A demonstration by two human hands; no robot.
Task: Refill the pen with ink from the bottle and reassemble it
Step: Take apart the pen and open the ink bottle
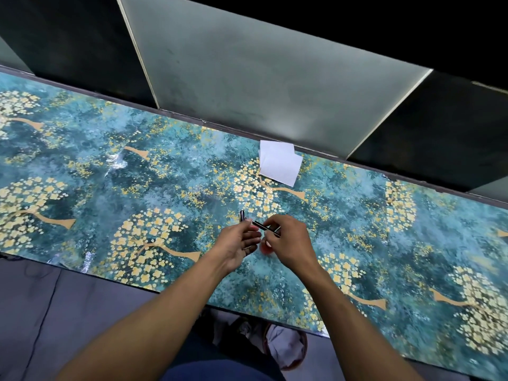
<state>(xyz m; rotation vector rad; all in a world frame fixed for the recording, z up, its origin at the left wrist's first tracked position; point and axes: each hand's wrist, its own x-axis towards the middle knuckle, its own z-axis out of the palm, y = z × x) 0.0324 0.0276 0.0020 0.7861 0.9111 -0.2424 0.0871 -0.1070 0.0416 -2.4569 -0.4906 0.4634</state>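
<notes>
- The long table (pixel 110 160), covered in a teal sheet printed with gold-blossomed trees, runs slantwise across the view; it is the landmark here, and both hands work above its near half, just short of the middle.
- A folded white paper sheet (pixel 280 163) lies flat by the table's far edge, well apart from the hands.
- The right hand (pixel 288 243) is curled, pinching the slim dark pen barrel (pixel 265 228) between thumb and fingertips. The barrel's long axis runs roughly level over the table, one end pointing left toward the other hand.
- The left hand (pixel 239 243) is half open, palm turned up and rightward, fingers loosely bent; a thin dark part seems to lie across them, though what it is cannot be told.
- A short dark pen piece with a shiny band (pixel 242 215) shows just beyond the left fingertips, toward the table's far edge; whether it is held or stands on the table is unclear.
- A small reddish shape (pixel 266 247), blurred, sits on the table under the right hand; it may be the ink bottle's cap.
- The barrel's free end almost meets the left fingertips, so the likely joining move runs along that axis, with the left hand nearer.
</notes>
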